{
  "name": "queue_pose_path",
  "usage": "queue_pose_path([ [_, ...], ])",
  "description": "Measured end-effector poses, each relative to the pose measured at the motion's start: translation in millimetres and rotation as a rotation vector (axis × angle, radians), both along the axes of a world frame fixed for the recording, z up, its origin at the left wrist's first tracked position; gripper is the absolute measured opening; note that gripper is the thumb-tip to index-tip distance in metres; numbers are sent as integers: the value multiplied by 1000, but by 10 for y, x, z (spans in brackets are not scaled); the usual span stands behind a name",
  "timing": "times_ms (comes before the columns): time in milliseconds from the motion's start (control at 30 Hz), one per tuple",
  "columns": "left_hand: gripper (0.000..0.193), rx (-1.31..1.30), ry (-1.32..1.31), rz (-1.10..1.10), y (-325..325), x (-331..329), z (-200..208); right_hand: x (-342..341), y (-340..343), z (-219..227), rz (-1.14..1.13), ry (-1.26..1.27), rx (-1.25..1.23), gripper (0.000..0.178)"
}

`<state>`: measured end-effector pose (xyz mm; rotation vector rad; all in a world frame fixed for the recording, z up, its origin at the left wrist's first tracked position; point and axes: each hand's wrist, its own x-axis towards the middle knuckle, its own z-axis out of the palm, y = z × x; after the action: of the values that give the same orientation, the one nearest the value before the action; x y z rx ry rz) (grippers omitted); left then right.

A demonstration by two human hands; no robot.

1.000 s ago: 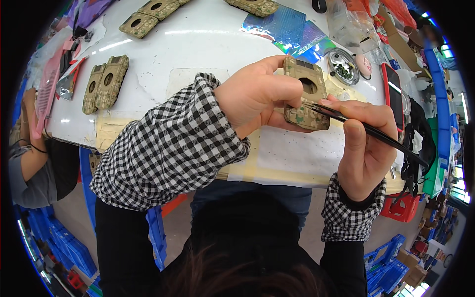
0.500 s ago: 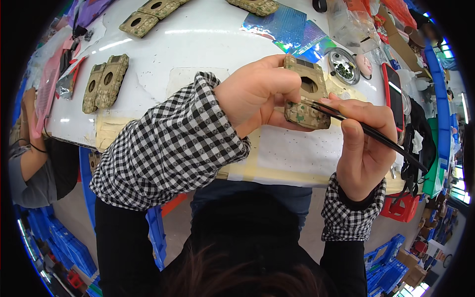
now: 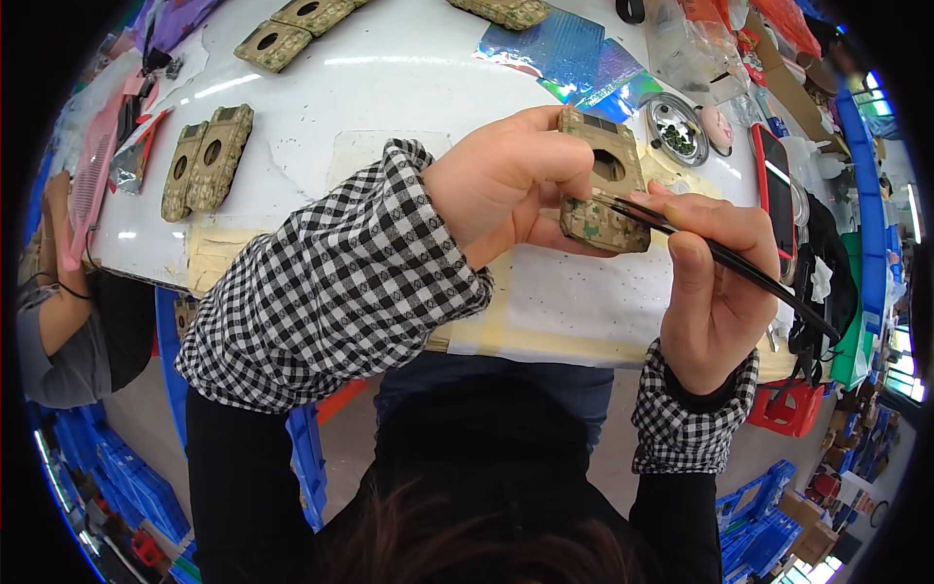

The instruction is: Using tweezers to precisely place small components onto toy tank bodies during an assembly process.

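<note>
so the right hand (image 3: 720,268) has a pen-style grip on some black tweezers (image 3: 769,283), thumb and fingers closed round the shank. the tips are down on the camouflage piece (image 3: 605,224), just below its dark round opening — can't tell if there's anything pinched between them, too small. the left hand (image 3: 516,190) is gripping that same piece from its left side, fingers tucked behind it, holding it up tilted over the table (image 3: 389,92).

what's changed in the last second? barely anything. left fingertips have eased back a hair from the tweezer tips, and the tips are at pretty much the same spot, so i'd read it as fine work at one place — steady, no rush.

further out, a round metal dish (image 3: 664,105) with little dark green bits (image 3: 676,138) is near the piece's upper right, then a red-edged phone (image 3: 774,175) beyond. shiny blue sheets (image 3: 564,54) lie up top, and two similar camouflage pieces (image 3: 222,156) sit side by side off left.
</note>
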<state>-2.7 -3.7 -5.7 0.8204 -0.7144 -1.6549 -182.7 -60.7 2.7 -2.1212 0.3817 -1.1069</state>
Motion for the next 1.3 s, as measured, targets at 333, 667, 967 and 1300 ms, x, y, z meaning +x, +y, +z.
queue_pose_path([
  [333, 54, 12, 5, -5, 19, -2, 27, -21, -8, 9, -17, 19, 14, 14],
  [667, 45, 56, 175, 48, -2, -14, 59, 16, -57, 70, 46, -158, 231, 28],
  [967, 42, 116, 154, 110, 38, -47, 106, 82, -114, 111, 79, -197, 267, 27],
  [1300, 42, 165, 182, 124, 22, -51, 59, 125, -86, 95, 40, -252, 357, 21],
])
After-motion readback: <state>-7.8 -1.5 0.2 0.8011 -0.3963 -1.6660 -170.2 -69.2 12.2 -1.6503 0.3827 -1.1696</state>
